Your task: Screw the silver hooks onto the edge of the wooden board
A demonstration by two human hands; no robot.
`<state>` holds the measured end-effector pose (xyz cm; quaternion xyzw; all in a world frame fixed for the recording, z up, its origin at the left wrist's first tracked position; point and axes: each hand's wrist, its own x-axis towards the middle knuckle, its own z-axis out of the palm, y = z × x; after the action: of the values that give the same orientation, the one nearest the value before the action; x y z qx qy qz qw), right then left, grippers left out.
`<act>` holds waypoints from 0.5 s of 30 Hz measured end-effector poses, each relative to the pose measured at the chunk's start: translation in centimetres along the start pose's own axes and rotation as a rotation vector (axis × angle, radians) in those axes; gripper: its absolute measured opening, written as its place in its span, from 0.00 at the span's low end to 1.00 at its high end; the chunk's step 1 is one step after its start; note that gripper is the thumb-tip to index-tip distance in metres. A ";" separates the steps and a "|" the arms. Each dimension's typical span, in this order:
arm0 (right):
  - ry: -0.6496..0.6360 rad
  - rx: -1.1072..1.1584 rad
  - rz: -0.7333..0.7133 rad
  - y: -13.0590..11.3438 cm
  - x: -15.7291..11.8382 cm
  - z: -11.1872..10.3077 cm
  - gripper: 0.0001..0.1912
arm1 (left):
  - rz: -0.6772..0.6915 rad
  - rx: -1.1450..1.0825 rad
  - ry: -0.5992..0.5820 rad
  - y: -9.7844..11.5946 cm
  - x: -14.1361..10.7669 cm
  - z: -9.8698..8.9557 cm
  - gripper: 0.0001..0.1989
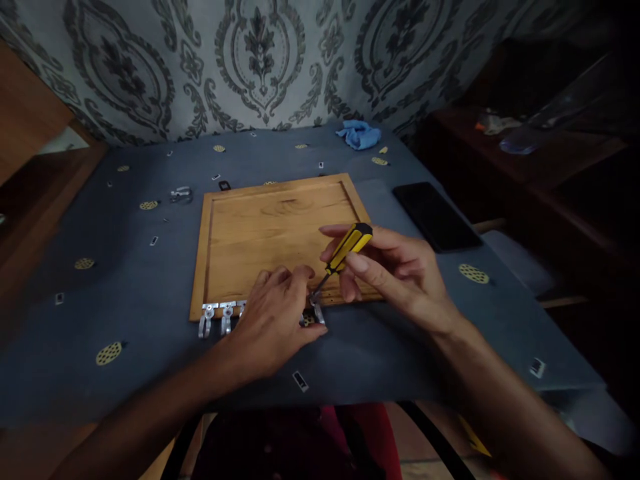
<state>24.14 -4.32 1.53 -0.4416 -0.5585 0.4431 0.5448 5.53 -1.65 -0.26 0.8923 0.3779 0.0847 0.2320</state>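
Observation:
In my right hand (395,267) is a small yellow-and-black screwdriver (345,252), held by its handle and tilted. Its tip points down at a metal hook (317,311) on the near edge of a framed wooden board (270,233). My left hand (275,313) lies over that edge, its thumb and forefinger closed around the same hook. To its left, more metal hooks (227,316) sit in a row along the board's edge, some partly hidden by the hand. Whether a screw is under the screwdriver tip I cannot tell.
A loose metal hook (181,194) and a small black piece (225,186) lie beyond the board on the blue tablecloth (100,300). A black phone (437,217) rests at the right. A crumpled blue cloth (360,135) is at the back, before a patterned curtain (260,60).

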 end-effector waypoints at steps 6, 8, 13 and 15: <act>0.041 0.008 -0.045 0.1 -0.3 0.4 0.09 | 0.005 -0.025 0.004 0.0 0.0 0.0 0.22; 0.083 0.006 -0.073 0.3 -0.4 0.7 0.10 | 0.017 -0.029 0.013 -0.1 0.0 0.1 0.24; 0.051 0.077 -0.083 0.5 -0.6 1.0 0.11 | 0.028 -0.018 0.009 -0.1 0.0 0.1 0.27; 0.020 0.076 -0.068 0.4 -0.7 0.8 0.13 | 0.020 -0.017 -0.003 0.0 0.0 0.0 0.26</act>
<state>23.38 -4.95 0.94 -0.4058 -0.5505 0.4409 0.5813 5.50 -1.64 -0.31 0.8941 0.3681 0.0890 0.2392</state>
